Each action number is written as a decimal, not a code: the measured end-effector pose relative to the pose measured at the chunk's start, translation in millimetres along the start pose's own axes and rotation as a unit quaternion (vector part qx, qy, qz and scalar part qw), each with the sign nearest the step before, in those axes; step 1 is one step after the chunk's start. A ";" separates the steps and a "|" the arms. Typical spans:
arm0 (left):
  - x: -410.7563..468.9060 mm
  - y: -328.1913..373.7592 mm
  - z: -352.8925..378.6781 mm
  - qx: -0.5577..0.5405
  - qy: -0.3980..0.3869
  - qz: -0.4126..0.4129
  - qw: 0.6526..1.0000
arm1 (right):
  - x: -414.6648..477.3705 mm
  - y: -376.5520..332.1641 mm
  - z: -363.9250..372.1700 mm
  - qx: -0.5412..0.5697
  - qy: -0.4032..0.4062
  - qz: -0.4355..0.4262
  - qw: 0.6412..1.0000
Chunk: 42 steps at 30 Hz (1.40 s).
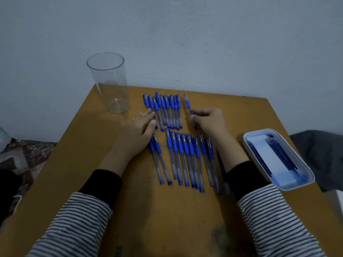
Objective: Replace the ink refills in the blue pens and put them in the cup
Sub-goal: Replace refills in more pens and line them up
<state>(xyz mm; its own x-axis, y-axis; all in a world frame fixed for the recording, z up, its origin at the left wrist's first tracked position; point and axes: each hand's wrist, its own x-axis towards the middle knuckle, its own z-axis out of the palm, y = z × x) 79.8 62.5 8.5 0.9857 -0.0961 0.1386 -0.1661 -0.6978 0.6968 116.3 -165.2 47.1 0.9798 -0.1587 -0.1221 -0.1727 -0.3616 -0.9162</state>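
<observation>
The wooden table (185,219) carries everything, and the job looks barely begun. The tall clear plastic cup (109,84) stands upright at the far left corner with nothing in it, so no finished pen has been put away yet. At the right edge sits a white oblong tray (257,131) holding a loose bundle of dark blue ink refills (280,154) laid lengthwise. Between cup and tray the blue pens lie in two rows, a far row (165,110) and a longer near row (185,156), all capped as far as I can tell. By the look of it, all of them await new refills. The left hand (141,127) lies flat, fingers straight, on the left end of the far row, its grip slack and holding nothing. The right hand (209,121) has its grip closed, fingers curled round the barrel of a single pen (187,103) set just apart from the far row, likely the first to be opened. A thin dark stick (221,167), perhaps a refill, lies on the table beside the right forearm.
</observation>
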 end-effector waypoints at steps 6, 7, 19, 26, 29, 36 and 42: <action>-38.8 10.1 1.4 -0.009 0.044 0.017 0.999 | -48.8 0.2 -6.1 0.102 -0.027 -0.052 0.993; -47.0 13.2 1.8 -0.010 0.057 0.025 0.998 | -59.3 0.7 -5.3 0.111 -0.036 -0.054 0.992; -101.8 49.5 12.0 -0.097 0.129 0.057 0.985 | -164.8 16.1 20.3 0.171 -0.088 -0.072 0.979; -114.9 63.0 12.6 -0.194 0.142 0.022 0.970 | -189.3 27.9 26.3 0.195 -0.064 -0.093 0.974; -120.7 69.4 10.3 -0.275 0.135 0.001 0.952 | -194.3 30.1 24.2 0.204 -0.076 -0.105 0.971; -144.6 65.8 7.3 -0.315 0.119 0.015 0.942 | -196.8 39.2 9.3 0.196 -0.023 -0.116 0.973; -169.6 53.8 14.9 -0.293 0.096 0.028 0.951 | -209.1 45.5 10.3 0.243 -0.040 -0.135 0.960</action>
<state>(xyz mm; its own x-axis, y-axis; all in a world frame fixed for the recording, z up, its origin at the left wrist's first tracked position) -95.9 30.6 11.9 0.9605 0.0501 0.2738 -0.2616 -0.1739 0.9494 -95.4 -139.1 27.0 0.9901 -0.0411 0.1346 0.1379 0.0943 -0.9859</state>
